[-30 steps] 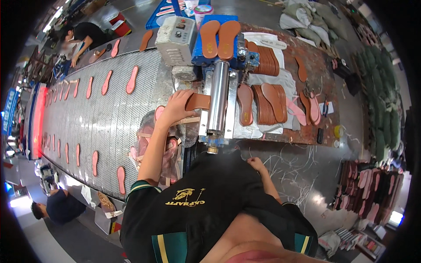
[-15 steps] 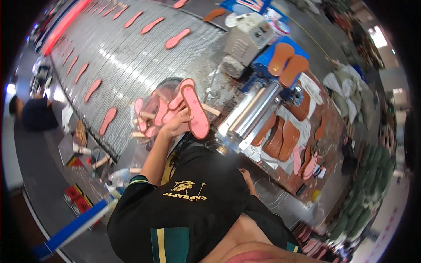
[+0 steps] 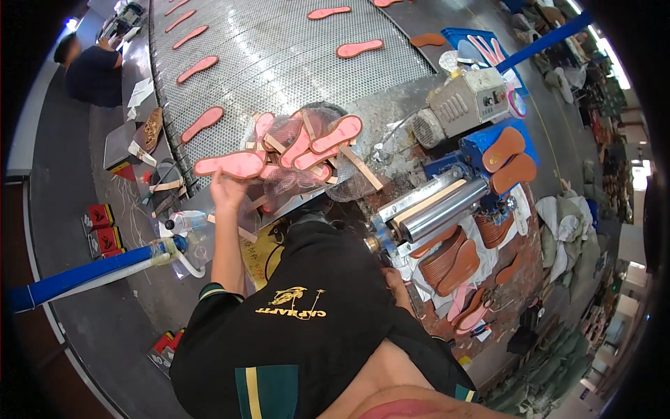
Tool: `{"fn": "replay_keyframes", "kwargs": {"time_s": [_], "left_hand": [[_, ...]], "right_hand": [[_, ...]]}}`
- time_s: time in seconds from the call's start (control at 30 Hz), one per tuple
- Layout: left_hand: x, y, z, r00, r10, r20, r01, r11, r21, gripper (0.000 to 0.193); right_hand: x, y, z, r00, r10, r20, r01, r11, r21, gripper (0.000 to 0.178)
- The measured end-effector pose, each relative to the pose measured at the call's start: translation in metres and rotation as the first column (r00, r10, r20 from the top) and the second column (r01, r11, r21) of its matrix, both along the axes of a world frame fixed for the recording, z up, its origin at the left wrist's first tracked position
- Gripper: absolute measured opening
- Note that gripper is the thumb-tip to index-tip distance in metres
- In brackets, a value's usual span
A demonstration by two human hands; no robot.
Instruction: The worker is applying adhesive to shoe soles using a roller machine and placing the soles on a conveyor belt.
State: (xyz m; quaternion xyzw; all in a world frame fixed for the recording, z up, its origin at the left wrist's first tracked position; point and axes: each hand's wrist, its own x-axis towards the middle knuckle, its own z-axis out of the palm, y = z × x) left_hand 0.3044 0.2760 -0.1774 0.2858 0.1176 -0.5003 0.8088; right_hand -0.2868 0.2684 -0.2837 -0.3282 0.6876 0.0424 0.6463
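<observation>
- Right hand (image 3: 398, 285): beside the worktable (image 3: 513, 293)'s near edge; finger state cannot be told.
- Left hand (image 3: 227, 191): fingers clamped on a pink insole (image 3: 234, 165).
- Pink insole: shifted leftward across the heap (image 3: 300, 150) to the conveyor (image 3: 279, 77)'s near-left corner; roller (image 3: 447, 211) work appears paused.

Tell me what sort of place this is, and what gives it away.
Most likely a footwear workshop or factory floor: pink shoe soles lie spaced along a wide mesh conveyor belt, brown soles are stacked nearby, and a machine with a shiny metal roller stands beside them.
</observation>
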Motion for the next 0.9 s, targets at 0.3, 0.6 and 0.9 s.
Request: {"fn": "replay_keyframes", "kwargs": {"time_s": [0.3,0.6,0.9], "left_hand": [[0.09,-0.019,-0.016,0.925,0.38,0.006,-0.38,0.924,0.042,0.039],[0.141,0.008,-0.119,0.829,-0.492,0.266,0.06,0.551,0.832,0.011],[0.282,-0.011,-0.157,-0.193,-0.94,0.28,-0.468,0.339,0.816,0.066]], "right_hand": [[-0.039,0.042,-0.096,0.976,-0.17,0.137,0.186,0.976,-0.115,0.023],[0.033,0.014,0.021,0.998,-0.055,0.023,0.059,0.972,-0.226,0.02],[-0.012,0.02,0.054,0.921,-0.374,-0.111,0.38,0.925,0.032,0.025]]}}
